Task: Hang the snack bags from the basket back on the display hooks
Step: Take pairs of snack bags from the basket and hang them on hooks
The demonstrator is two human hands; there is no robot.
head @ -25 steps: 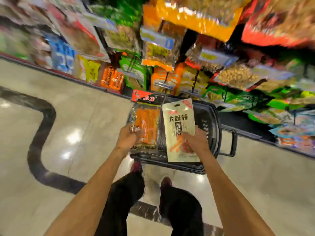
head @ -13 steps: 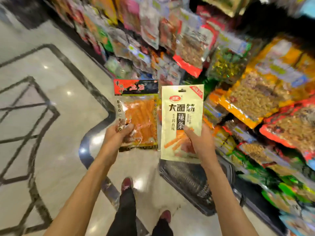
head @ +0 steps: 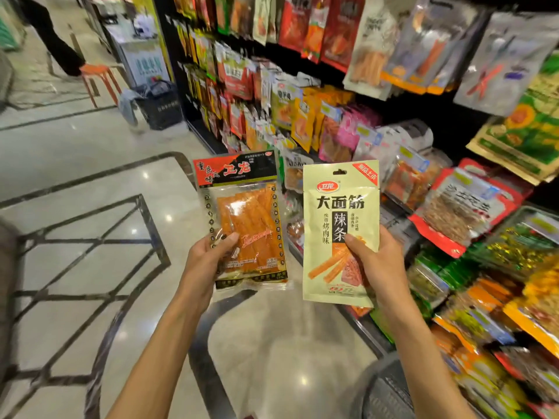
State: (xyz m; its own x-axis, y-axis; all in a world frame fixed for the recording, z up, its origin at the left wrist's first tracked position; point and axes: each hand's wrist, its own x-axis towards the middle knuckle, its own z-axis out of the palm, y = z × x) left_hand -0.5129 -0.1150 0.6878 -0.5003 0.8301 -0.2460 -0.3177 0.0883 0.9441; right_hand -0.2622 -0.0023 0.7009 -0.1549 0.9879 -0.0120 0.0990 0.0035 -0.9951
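Two snack bags are held upright side by side at the centre of the head view, close together but apart. The left hand (head: 208, 261) grips the clear bag (head: 242, 219), with its red-and-black header and orange strips inside, at its lower left corner; the thumb lies across the front and the fingers are curled behind. The right hand (head: 375, 261) grips the pale green bag (head: 338, 225) at its lower right edge, thumb pressed on the front and fingers wrapped behind. Both forearms reach up from the bottom of the frame.

Along the right side and the top of the frame runs the display rack (head: 453, 122), crowded with hanging snack packets in many colours; its hooks are hard to make out through the blur. A dark basket rim (head: 384, 385) shows at the lower right, beside the right forearm. Glossy floor (head: 90, 176) with dark inlaid lines fills the left. In the upper left stand an orange stool (head: 96, 77) and another dark basket (head: 160, 107) on the floor.
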